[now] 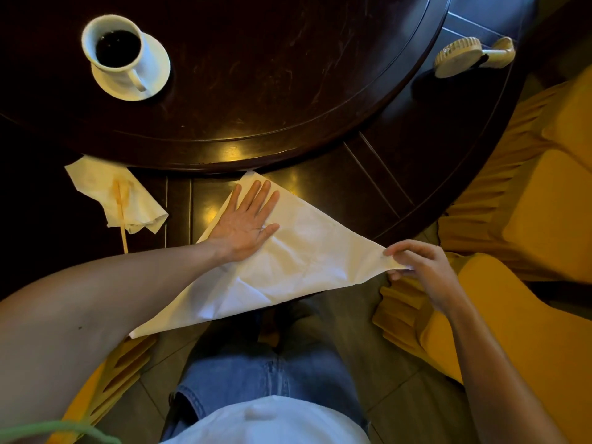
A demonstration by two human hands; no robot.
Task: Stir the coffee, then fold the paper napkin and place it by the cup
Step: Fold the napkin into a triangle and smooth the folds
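On the dark wooden tabletop [256, 75], near its front edge, lay a big white paper napkin [288, 261] folded into a triangle shape. One long corner hung off the edge over the person's lap. Yellow chairs [528, 219] stood on the right side. The left hand [248, 224] lay flat on the top part of the napkin, with its fingers [259, 197] spread a little and pressing the paper down. The right hand [423, 267] was off the edge of the tabletop, and its fingers [395, 249] were pinching the right corner of the napkin. Another napkin [112, 193], crumpled and stained, sat to the left of the big one, well apart from it. A thin stir stick [121, 216] lay across the crumpled napkin. Far back on the left stood a white cup [112, 46] full of dark coffee, sitting on a white saucer [157, 68]. The cup was well apart from the folded napkin. A small cream hand fan [461, 56] lay at the far right edge of the tabletop.
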